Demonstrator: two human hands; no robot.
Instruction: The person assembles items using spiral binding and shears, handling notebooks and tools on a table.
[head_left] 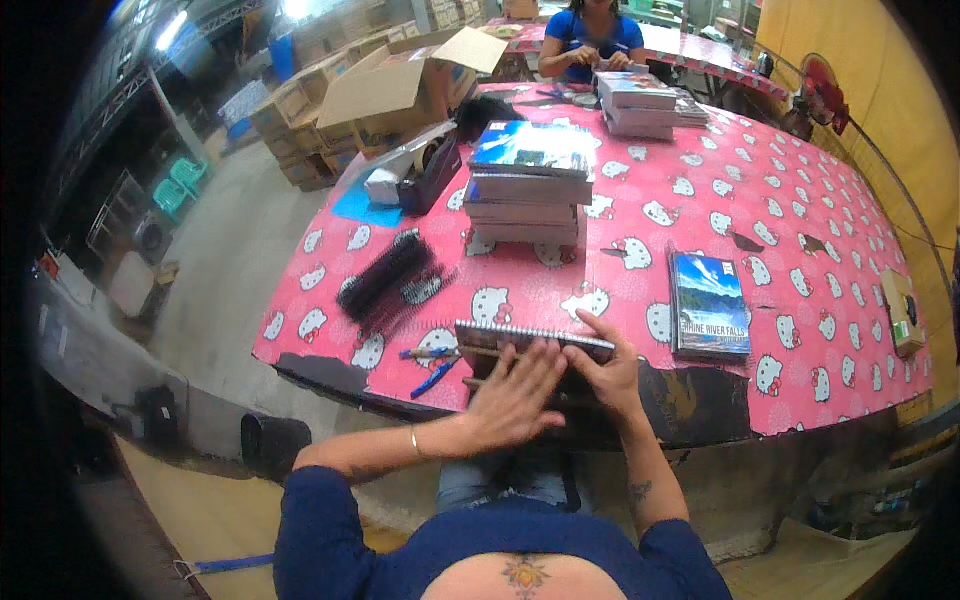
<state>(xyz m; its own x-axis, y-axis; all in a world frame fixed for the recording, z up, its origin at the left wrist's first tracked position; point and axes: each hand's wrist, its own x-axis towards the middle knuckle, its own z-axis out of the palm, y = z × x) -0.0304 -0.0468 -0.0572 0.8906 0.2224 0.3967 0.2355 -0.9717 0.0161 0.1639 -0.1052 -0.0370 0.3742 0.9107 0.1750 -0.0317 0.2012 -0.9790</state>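
Note:
In front of me at the table's near edge stands a spiral-bound notebook (500, 338), tilted up with its wire coil along the top. My right hand (610, 375) grips its right side, thumb on the near face and fingers behind. My left hand (515, 395) lies flat against the near face, fingers stretched out. Left of the notebook lies a blue-handled tool (432, 380), perhaps pliers, beside a pen-like piece (428, 352). Beyond them is a bundle of black spiral binding coils (385, 278).
A stack of books (530, 185) stands mid-table, with a smaller pile (710, 305) at right. A black tray (430, 180) sits at left. Cardboard boxes (385, 100) rise behind. Across the pink table (840, 240), a person in blue (590, 45) works beside another stack (638, 105).

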